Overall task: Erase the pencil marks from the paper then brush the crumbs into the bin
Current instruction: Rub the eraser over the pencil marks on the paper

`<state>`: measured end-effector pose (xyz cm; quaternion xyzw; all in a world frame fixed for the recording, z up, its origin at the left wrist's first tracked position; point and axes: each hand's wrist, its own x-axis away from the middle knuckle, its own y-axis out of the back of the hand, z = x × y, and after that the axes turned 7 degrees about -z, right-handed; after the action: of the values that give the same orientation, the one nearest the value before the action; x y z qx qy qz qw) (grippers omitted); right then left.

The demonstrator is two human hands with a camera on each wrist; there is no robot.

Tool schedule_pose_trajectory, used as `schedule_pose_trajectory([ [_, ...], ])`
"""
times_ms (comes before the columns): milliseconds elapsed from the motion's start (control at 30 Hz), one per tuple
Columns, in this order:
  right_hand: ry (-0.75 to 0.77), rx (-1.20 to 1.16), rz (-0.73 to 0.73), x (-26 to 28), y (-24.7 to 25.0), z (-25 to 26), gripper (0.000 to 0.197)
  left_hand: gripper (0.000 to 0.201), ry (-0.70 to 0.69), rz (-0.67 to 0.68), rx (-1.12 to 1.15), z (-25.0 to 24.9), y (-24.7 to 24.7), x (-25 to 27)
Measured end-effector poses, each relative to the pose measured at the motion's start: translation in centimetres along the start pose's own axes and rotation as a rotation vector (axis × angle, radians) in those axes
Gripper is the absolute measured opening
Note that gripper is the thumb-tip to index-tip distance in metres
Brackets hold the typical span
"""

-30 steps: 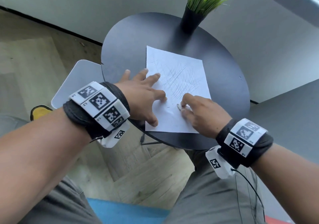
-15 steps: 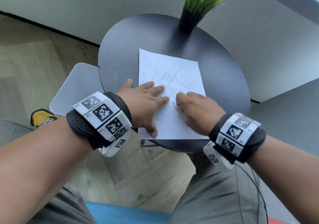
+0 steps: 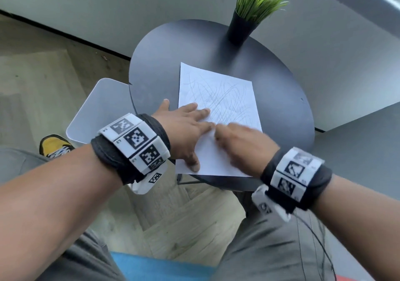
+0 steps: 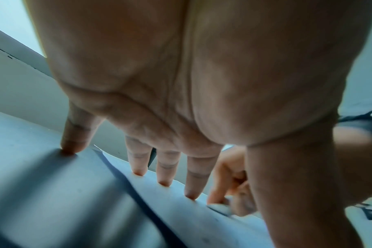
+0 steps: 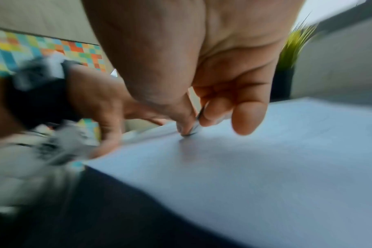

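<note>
Right hand (image 3: 242, 144) pinches a small eraser (image 5: 191, 130) against the paper (image 3: 218, 116) at the desk's (image 3: 281, 99) near edge — left hand (image 3: 184, 129) spread flat, pinning its left side. Hard strokes could crease or tear the overhanging sheet.

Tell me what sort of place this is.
Probably a lounge or waiting corner in an office or home: a small round black table, a potted artificial grass plant by the wall, and pale herringbone wood flooring.
</note>
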<state>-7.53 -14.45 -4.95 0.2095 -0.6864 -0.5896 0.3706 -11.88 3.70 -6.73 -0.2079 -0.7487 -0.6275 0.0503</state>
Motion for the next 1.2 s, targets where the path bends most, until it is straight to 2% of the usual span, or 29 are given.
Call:
schedule_pose_trajectory([
  [33, -0.098, -0.027, -0.050, -0.7, 0.4, -1.5, 0.013, 0.113, 0.006, 0.006, 0.005, -0.1, 0.0, 0.0],
  [67, -0.132, -0.020, -0.078, -1.0, 0.1, -2.3, 0.007, 0.113, 0.007, 0.007, 0.004, -0.1, 0.0, 0.0],
  [100, -0.103, -0.004, -0.089, -0.8, 0.1, -2.0, 0.006, 0.113, 0.005, 0.004, 0.000, -0.1, -0.1, 0.0],
  [200, 0.194, 0.013, 0.003, 1.6, -0.8, 1.8, 0.025, 0.105, -0.017, 0.004, -0.006, -0.2, 0.0, 0.1],
  [233, 0.211, 0.014, 0.048, 2.3, -0.9, 1.9, 0.030, 0.101, -0.027, 0.002, -0.011, -0.2, 0.1, 0.1],
  [267, 0.180, 0.027, 0.052, 2.2, -0.5, 1.4, 0.031, 0.099, -0.031, 0.002, -0.013, -0.2, 0.2, 0.0],
  [367, -0.046, 0.027, -0.070, 1.4, -0.4, -1.4, 0.021, 0.101, -0.021, 0.015, -0.016, -0.3, 0.2, 0.0],
  [433, 0.050, 0.018, -0.057, 2.3, -0.8, 0.7, 0.023, 0.099, -0.024, 0.014, -0.023, -0.2, 0.1, 0.0],
  [500, 0.170, -0.032, 0.032, 3.6, -1.3, 2.8, 0.019, 0.098, -0.030, 0.008, -0.032, -0.2, 0.0, 0.1],
  [533, 0.152, -0.036, 0.061, 3.6, -1.1, 2.5, 0.019, 0.098, -0.029, 0.007, -0.030, -0.2, 0.0, 0.0],
  [567, 0.073, -0.028, 0.045, 3.0, -0.8, 1.4, 0.021, 0.099, -0.023, 0.008, -0.022, -0.2, 0.0, -0.1],
  [633, -0.108, -0.012, -0.033, 1.8, -0.3, -0.8, 0.020, 0.102, -0.007, 0.012, -0.006, -0.3, -0.1, -0.1],
  [667, -0.124, 0.006, -0.055, 1.7, -0.4, -0.9, 0.020, 0.102, -0.005, 0.012, -0.006, -0.3, -0.1, -0.1],
  [767, 0.058, 0.020, 0.005, 3.3, -1.2, 2.7, 0.020, 0.098, -0.012, -0.004, -0.016, -0.4, -0.2, 0.0],
  [800, 0.077, -0.003, 0.034, 3.7, -1.4, 3.0, 0.017, 0.097, -0.013, -0.008, -0.018, -0.3, -0.2, 0.0],
  [833, 0.045, -0.028, 0.042, 3.6, -1.0, 2.4, 0.015, 0.098, -0.012, -0.010, -0.014, -0.4, -0.2, 0.0],
  [933, -0.183, -0.035, -0.050, 2.1, -0.2, -1.1, 0.010, 0.100, 0.007, -0.005, 0.012, -0.4, -0.3, -0.1],
  [1000, -0.128, -0.013, -0.029, 2.5, -0.2, 0.0, 0.010, 0.100, 0.009, -0.013, 0.010, -0.4, -0.4, -0.1],
  [1100, 0.052, -0.044, 0.062, 4.5, -1.2, 3.5, 0.012, 0.100, 0.001, -0.013, 0.000, -0.4, -0.4, 0.0],
  [1133, 0.025, -0.044, 0.064, 4.6, -1.0, 3.0, 0.009, 0.101, 0.002, -0.008, 0.002, -0.4, -0.4, -0.1],
  [1200, -0.147, -0.034, -0.010, 3.6, -0.9, 0.0, 0.008, 0.101, 0.012, 0.000, 0.018, -0.4, -0.4, -0.1],
])
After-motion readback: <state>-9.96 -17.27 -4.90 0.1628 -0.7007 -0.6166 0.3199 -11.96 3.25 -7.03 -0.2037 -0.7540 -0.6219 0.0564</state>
